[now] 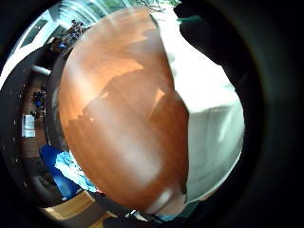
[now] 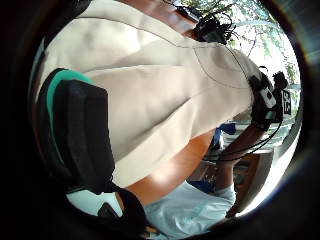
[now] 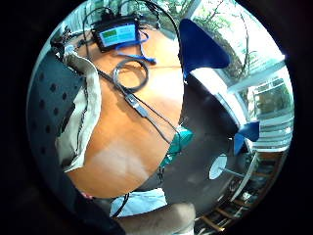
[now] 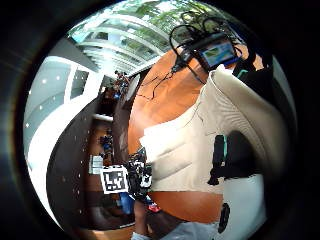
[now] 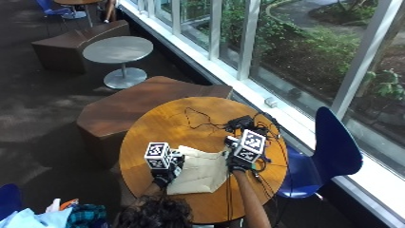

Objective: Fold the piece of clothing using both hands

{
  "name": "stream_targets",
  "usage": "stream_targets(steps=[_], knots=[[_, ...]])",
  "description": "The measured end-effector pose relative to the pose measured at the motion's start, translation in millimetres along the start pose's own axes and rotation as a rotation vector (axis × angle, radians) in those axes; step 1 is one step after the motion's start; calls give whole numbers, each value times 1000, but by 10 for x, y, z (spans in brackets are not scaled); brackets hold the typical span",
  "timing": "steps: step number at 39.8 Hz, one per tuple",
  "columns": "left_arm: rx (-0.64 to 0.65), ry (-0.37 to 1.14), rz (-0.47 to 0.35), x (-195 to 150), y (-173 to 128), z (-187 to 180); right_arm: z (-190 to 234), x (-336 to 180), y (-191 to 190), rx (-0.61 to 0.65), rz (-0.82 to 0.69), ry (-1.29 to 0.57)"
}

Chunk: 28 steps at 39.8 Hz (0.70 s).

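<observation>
Tabletop [image 5: 152,133] is round and made of brown wood, and a cream piece of clothing [image 5: 201,172] lies on it in front of the person, folded into a rough rectangle. The left hand [image 5: 166,172] is at the left edge of the clothing. In the left thumb side palm view the cloth [image 2: 165,95] fills most of the picture, with seams across it, and black gloved fingers [image 2: 80,135] lie beside it, but I cannot tell if the fingers of this hand pinch the cloth or only rest on it. In the left little finger side palm view the cloth's edge [image 1: 209,123] lies flat on the wood [image 1: 123,133].

The right hand [image 5: 240,159] is at the upper right corner of the clothing. In the right little finger side palm view a fold of the cloth [image 3: 80,122] is bunched against the black glove [image 3: 49,112], so this hand grips the cloth at its edge. In the right thumb side palm view the cloth [image 4: 200,145] rises from the tabletop towards the palm.

Behind the hands, near the far right side of the tabletop, a small black device [image 5: 240,123] lies with thin black cables [image 5: 199,118] around it. A blue chair [image 5: 332,152] stands to the right of the table.
</observation>
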State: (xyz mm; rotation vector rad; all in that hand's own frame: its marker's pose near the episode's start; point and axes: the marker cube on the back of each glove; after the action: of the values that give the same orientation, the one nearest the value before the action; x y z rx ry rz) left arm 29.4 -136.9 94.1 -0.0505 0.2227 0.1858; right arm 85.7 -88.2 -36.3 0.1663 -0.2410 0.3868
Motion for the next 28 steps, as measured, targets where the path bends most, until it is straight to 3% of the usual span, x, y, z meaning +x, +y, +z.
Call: stream_targets(steps=[6, 14, 21, 28], knots=[[92, 72, -109, -479, 258, -383, 21, -995, 280, 110, -227, 191], [169, 152, -261, -1096, 624, -584, 822, -2009, 828, 104, -431, 426], [187, 123, -319, -1322, 824, -588, 1343, -2339, 1231, 150, -516, 542], [187, 98, -315, -1275, 833, -576, 1442, -2335, 1216, 180, -574, 473]])
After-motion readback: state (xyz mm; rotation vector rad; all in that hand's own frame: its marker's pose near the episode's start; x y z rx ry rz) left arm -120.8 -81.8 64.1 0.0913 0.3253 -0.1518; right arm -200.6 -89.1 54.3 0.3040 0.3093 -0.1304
